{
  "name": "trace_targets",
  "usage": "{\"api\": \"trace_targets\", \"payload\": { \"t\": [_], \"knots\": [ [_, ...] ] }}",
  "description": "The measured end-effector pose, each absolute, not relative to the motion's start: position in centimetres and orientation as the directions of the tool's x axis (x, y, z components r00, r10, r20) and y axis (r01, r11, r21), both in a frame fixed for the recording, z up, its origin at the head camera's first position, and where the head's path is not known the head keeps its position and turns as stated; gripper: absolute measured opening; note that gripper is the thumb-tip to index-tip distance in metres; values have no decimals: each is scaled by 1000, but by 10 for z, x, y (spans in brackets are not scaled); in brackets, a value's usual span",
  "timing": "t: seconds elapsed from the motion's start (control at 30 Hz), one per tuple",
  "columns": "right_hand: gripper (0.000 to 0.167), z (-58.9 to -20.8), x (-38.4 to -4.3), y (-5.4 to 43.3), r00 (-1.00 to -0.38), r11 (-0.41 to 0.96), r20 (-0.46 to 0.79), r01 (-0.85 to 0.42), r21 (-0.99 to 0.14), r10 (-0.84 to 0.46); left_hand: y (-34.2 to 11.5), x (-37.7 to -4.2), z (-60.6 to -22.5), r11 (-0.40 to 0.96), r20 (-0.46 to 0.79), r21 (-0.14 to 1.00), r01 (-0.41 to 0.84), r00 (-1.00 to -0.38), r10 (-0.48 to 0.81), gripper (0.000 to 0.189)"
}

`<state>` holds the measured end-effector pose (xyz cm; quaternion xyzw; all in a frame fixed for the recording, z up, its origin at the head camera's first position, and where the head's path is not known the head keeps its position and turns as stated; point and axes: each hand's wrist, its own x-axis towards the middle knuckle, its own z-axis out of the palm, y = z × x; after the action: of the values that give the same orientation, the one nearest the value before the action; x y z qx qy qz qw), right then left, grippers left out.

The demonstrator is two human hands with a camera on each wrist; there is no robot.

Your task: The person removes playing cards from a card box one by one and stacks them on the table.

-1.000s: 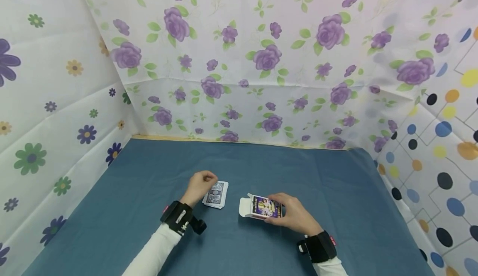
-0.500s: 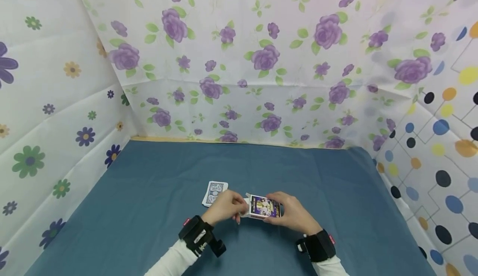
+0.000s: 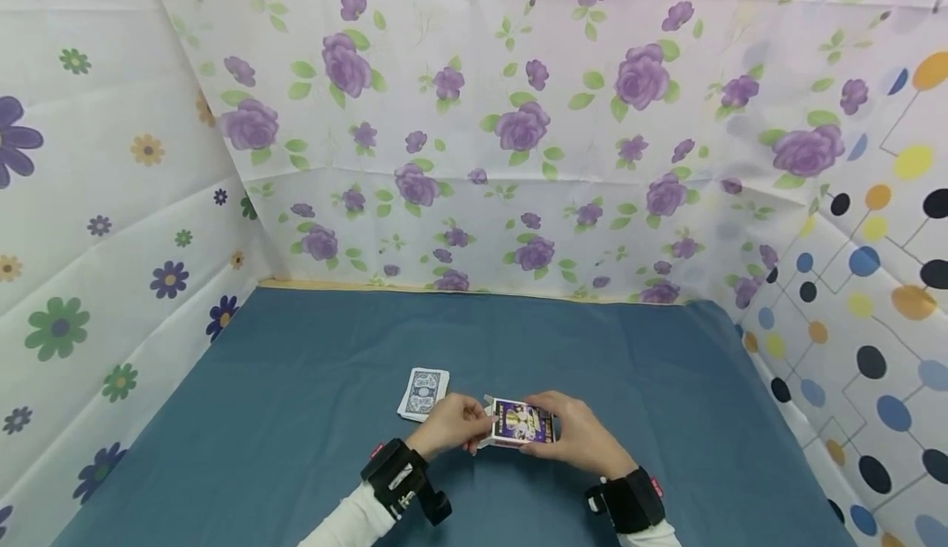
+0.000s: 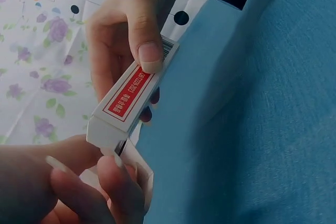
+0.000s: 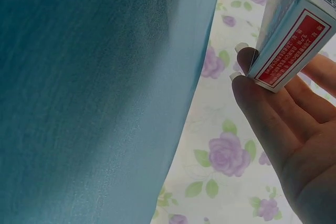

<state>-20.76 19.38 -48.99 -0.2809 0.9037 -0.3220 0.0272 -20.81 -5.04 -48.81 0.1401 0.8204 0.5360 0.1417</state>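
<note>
My right hand (image 3: 581,436) grips a playing card box (image 3: 522,422) by its right end, thumb on one narrow side and fingers opposite. Its printed face points up, with a trophy-like picture on purple. In the left wrist view, a red label marks the side of the box (image 4: 123,98), and a white end flap (image 4: 137,156) hangs open. Curled around that open end are the fingers of my left hand (image 3: 453,425), pinching at the flap and box mouth. They hide most of the opening. A deck of playing cards (image 3: 424,391) lies back-up just beyond my left hand.
A blue cloth (image 3: 333,366) covers the table. Floral sheeting (image 3: 474,144) stands along the far edge, with a flower-print sheet (image 3: 111,226) on the left and a dotted one (image 3: 852,349) on the right. Both wrists wear black straps with cameras.
My left hand has moved right from over the deck to the open end of the box, and its fingers have closed there. My right hand keeps holding the box in nearly the same place.
</note>
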Motion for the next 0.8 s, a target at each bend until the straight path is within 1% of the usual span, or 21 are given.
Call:
{"api": "trace_targets", "payload": {
  "t": [0.13,0.47,0.67,0.8],
  "knots": [
    [69,-491,-206,193,-842,637,124,-485,-599,-525,-52,-207,-491,358,-111,933,40,-914,390,24],
    [69,-490,-208,191,-843,643,129,-489,-589,-523,-55,-206,-495,297,-121,955,5,-907,403,30],
    [67,-489,-209,190,-844,646,128,-488,-587,-521,-58,-208,-496,289,-149,957,-26,-899,411,30],
    [67,-489,-209,189,-845,644,129,-487,-591,-520,-60,-207,-495,287,-152,957,-35,-905,398,29]
  ]
}}
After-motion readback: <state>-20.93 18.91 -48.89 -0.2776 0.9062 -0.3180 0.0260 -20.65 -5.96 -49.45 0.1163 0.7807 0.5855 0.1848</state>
